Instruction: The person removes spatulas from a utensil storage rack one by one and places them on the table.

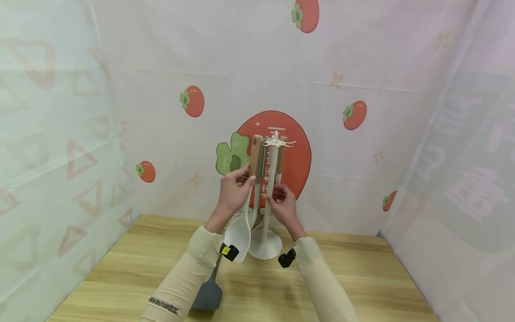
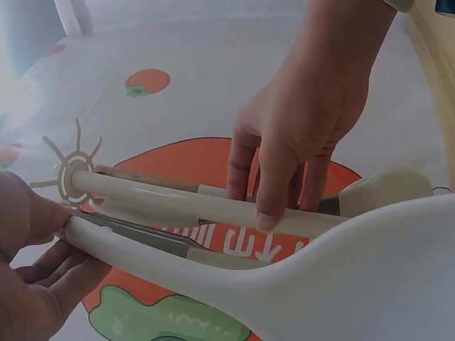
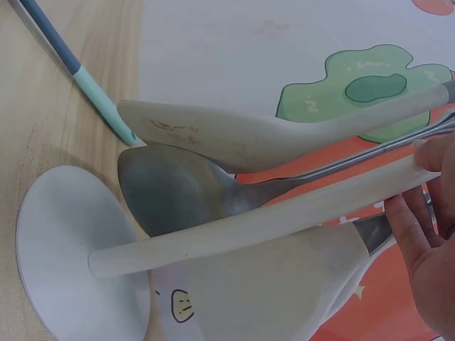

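Note:
A white utensil stand has a hook ring [image 1: 277, 142] on top, a slim pole [image 3: 249, 227] and a round base [image 3: 53, 241]. My left hand [image 1: 234, 192] pinches the handle of a white spoon [image 1: 237, 235] just left of the pole, its bowl hanging downward. The wooden handle end [image 1: 254, 152] rises above those fingers, close by the hooks. With thumb and fingers, my right hand [image 1: 284, 205] grips the pole around mid-height. A grey metal turner [image 3: 170, 185] and a wide pale utensil [image 3: 263, 284] hang about the pole.
On the wooden table [image 1: 342, 273], a dark grey spatula [image 1: 207, 295] lies in front of the stand, partly under the left forearm. A turquoise and blue handle [image 3: 99, 99] shows on the table. Patterned curtains [image 1: 257, 53] enclose the back and sides.

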### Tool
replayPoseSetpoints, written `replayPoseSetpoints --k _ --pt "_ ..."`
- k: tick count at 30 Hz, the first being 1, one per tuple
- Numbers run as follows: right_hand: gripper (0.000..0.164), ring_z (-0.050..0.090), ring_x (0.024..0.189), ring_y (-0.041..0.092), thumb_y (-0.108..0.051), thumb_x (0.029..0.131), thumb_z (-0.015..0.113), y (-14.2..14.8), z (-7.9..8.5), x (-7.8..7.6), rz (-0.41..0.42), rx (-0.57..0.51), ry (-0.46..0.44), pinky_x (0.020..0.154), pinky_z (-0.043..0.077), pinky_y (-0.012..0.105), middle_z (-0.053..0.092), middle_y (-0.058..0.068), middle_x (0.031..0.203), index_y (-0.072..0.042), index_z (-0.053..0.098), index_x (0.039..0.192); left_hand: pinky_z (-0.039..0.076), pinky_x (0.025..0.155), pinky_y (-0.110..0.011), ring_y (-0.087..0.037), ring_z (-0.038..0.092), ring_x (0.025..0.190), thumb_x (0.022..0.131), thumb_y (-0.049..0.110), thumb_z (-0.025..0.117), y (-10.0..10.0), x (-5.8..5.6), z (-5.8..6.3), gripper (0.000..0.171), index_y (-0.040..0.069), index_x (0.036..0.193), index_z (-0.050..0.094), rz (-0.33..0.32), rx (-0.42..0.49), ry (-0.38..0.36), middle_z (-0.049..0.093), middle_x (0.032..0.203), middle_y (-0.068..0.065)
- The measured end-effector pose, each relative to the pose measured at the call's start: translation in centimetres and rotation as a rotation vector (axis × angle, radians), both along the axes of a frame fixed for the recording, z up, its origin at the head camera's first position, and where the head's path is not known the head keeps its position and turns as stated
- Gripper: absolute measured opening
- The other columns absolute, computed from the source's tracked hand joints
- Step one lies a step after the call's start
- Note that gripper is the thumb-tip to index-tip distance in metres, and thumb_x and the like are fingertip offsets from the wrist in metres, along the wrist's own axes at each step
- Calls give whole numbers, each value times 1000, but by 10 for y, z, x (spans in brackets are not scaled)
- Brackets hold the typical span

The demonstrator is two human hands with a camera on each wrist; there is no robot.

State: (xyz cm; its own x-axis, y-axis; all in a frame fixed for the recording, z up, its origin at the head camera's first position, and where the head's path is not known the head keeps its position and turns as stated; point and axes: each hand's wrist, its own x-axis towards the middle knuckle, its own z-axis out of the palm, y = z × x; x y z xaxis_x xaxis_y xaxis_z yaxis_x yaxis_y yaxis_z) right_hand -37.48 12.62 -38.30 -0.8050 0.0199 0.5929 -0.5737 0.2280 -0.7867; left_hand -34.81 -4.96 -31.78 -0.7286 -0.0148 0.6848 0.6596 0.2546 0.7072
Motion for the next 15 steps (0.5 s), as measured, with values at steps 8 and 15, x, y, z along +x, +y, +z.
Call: replayPoseSetpoints --k 8,15 --pt "27 64 91 41 8 89 71 0 -2 -2 4 -1 29 87 55 60 65 30 105 14 61 114 63 79 -43 -34 74 89 94 0 70 -11 -1 -2 46 -2 138 60 3 18 18 73 105 -24" --pt "29 63 94 47 10 89 71 0 -2 -2 24 -16 25 92 53 63 63 32 105 15 61 115 64 77 -44 -34 74 88 94 1 69 -18 1 -5 47 1 140 60 21 30 4 73 105 -24"
